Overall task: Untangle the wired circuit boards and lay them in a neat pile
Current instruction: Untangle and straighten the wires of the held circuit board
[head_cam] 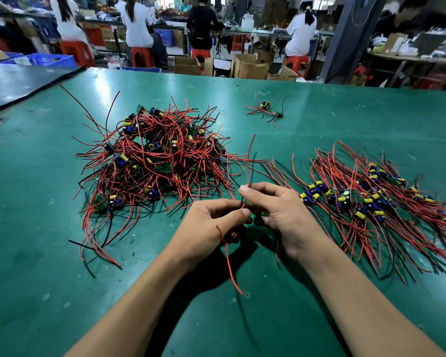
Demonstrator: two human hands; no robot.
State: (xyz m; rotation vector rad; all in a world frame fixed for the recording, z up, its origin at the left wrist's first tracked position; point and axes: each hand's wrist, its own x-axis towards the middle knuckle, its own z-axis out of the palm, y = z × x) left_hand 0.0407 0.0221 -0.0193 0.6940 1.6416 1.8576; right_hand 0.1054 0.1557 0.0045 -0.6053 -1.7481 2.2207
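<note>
A tangled heap of wired circuit boards [155,161], small green boards with yellow and blue parts and red and black wires, lies on the green table left of centre. To the right, a laid-out pile of boards [371,199] has its wires fanned out roughly in line. Between the two, my left hand [211,222] and my right hand [278,210] meet above the table, each pinching the wires of one board. Its red wire [248,163] sticks up and another red wire [229,264] hangs below my left hand. The board itself is hidden behind my fingers.
A couple of stray wired boards [265,110] lie farther back on the green table [62,279]. A dark mat [16,83] covers the far left corner. Beyond the table edge stand cardboard boxes [250,67], red stools and several people seated at benches.
</note>
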